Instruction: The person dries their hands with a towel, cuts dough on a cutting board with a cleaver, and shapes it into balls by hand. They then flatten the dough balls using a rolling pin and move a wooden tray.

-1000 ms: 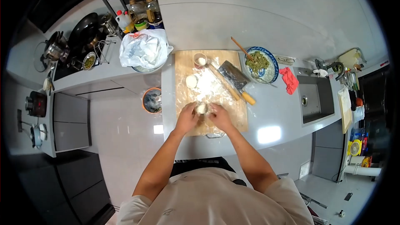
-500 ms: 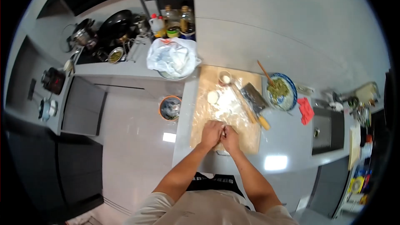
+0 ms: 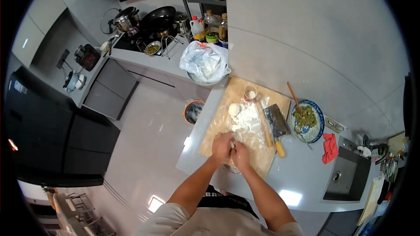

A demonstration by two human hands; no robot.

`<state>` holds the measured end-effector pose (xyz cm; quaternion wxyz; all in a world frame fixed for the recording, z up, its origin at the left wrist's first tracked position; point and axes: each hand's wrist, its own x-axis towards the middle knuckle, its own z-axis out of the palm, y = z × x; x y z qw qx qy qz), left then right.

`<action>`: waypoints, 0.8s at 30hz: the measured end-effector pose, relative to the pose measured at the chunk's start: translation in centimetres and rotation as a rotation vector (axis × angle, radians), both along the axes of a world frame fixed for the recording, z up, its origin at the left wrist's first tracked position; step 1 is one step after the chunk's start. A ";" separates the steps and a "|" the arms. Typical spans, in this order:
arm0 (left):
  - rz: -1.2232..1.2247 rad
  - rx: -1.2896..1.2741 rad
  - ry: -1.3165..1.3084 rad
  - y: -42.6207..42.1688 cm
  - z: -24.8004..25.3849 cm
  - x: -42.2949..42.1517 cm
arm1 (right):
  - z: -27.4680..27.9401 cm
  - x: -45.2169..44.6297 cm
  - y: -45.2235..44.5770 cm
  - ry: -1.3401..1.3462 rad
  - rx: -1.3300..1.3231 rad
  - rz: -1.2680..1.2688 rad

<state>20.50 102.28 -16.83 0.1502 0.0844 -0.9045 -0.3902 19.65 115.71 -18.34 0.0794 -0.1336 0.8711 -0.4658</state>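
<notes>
My left hand (image 3: 222,144) and my right hand (image 3: 240,154) meet over the near part of a floured wooden board (image 3: 214,129). Their fingers are closed around a small pale piece of dough (image 3: 232,144), mostly hidden by them. Farther up the board sit a round ball of dough (image 3: 234,109) and a patch of white flour (image 3: 248,120). A small cup (image 3: 250,92) stands at the far edge. To the right of the flour lies a rolling pin (image 3: 264,124), with a cleaver (image 3: 276,121) beside it.
A blue-rimmed bowl (image 3: 321,124) of green filling with a wooden-handled utensil stands right of the board. Beyond are a red cloth (image 3: 330,147) and a sink (image 3: 345,177). A white plastic bag (image 3: 203,61) covers a bowl at the left. A bin (image 3: 193,112) stands on the floor.
The view has turned, so the board and counter now appear slanted and shifted right. Both hands stay together at the board's near part, still closed around the dough.
</notes>
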 end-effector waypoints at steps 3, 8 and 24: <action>0.071 0.051 -0.032 0.1 -1.3 -1.2 | 0.5 -0.6 0.1 0.014 0.069 0.038; 0.117 0.486 -0.065 0.0 -1.4 2.4 | 3.1 3.5 1.7 0.154 -0.132 0.140; -0.065 0.064 -0.008 -0.6 -4.5 1.8 | 1.4 2.5 0.8 0.004 -0.113 -0.022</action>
